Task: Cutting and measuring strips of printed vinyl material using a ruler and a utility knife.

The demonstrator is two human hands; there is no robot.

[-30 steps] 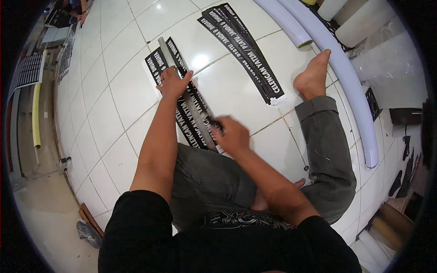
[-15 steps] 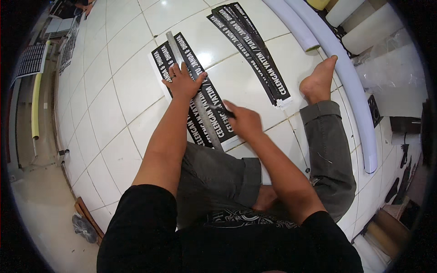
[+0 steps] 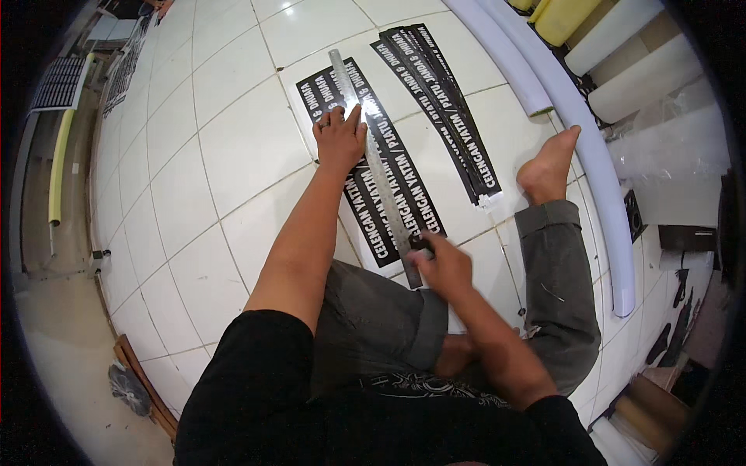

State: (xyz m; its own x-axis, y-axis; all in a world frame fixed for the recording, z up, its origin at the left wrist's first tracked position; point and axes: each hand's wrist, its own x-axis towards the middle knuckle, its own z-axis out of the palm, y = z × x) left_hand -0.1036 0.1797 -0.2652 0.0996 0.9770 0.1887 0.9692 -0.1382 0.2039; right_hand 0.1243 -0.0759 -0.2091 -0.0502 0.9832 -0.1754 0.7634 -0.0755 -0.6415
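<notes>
A metal ruler is lying on a black sheet with white lettering, which is resting on the white tiled floor in front of the person. The ruler's long axis is running lengthwise over the sheet, its far end pointing away and a little leftward, its near end pointing back toward the folded leg in grey trousers; both ends are extending past the sheet. The sheet's own long axis is following much the same slant, its lines of lettering running along it.

The left hand is bearing down on the ruler's farther half, fingers parted and reaching forward over the metal, gripping nothing. The right hand is closing around a small dark-handled tool — its tip is blurring too much to make out. From these right fingers the ruler is lying just to the left and stretching away forward, and the right hand is being the nearer one to its near end; whether it is touching the metal, I cannot tell.

To the right of the sheet, a fanned pile of black lettered strips is lying apart. Beyond it, the bare right foot is resting near a long white roll
</notes>
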